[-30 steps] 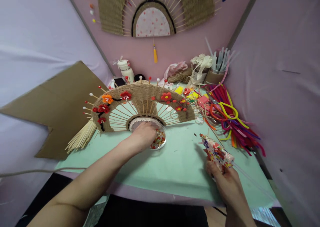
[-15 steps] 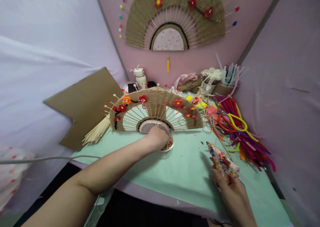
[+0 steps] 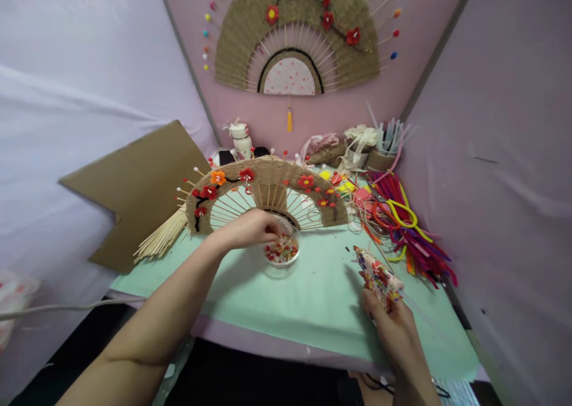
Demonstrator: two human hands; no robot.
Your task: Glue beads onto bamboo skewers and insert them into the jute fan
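My left hand (image 3: 260,227) is over a clear round tub of small beads (image 3: 281,252), its fingertips pinched together at the far rim. Whether a bead sits between them is too small to make out. My right hand (image 3: 389,316) grips a glue gun (image 3: 379,278) with a colourful pattern, its nozzle pointing up and left. A clear glue stick trails from its back end. Behind the tub stands a woven fan (image 3: 268,179) with red and orange flowers and pins along its top edge. My left hand hides part of its lower middle.
Pipe cleaners (image 3: 415,239) and scissors (image 3: 393,211) lie at the right. A bundle of thin sticks (image 3: 163,236) rests before folded cardboard (image 3: 134,179) at the left. Along the back stand a white bottle (image 3: 241,139) and a cup of glue sticks (image 3: 386,149). A larger fan (image 3: 299,30) hangs above.
My left hand has lifted back and left from inside the tub, leaving more beads visible. The right hand still holds the glue gun. The whole view has shifted a little.
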